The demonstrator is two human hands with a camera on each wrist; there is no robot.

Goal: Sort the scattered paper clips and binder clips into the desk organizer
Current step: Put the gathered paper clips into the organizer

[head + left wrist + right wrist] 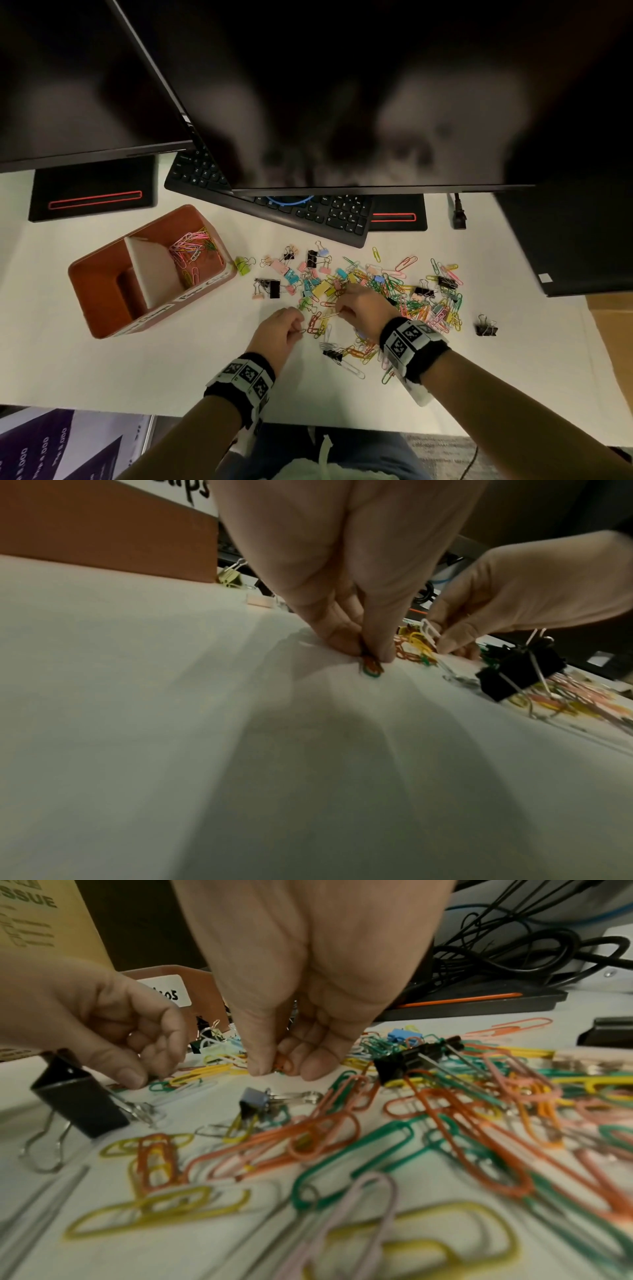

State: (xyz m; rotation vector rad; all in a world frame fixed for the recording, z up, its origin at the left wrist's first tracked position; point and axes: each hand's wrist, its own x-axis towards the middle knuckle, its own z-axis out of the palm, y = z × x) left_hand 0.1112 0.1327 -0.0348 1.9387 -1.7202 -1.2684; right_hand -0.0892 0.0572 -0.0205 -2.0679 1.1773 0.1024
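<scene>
A heap of coloured paper clips (404, 301) and binder clips (272, 287) lies scattered on the white desk (137, 370). The brown desk organizer (102, 301) stands at the left, with several paper clips (191, 248) in its far compartment. My left hand (286, 329) pinches small paper clips (371, 668) against the desk at the heap's near left edge. My right hand (356, 305), just to the right, pinches an orange paper clip (284, 1064) between thumb and fingers over the heap.
A black keyboard (308, 212) lies behind the heap under two dark monitors (308, 85). A lone black binder clip (486, 327) sits at the right. A dark case (575, 240) stands at the far right, and the desk's front edge (102, 409) is near me.
</scene>
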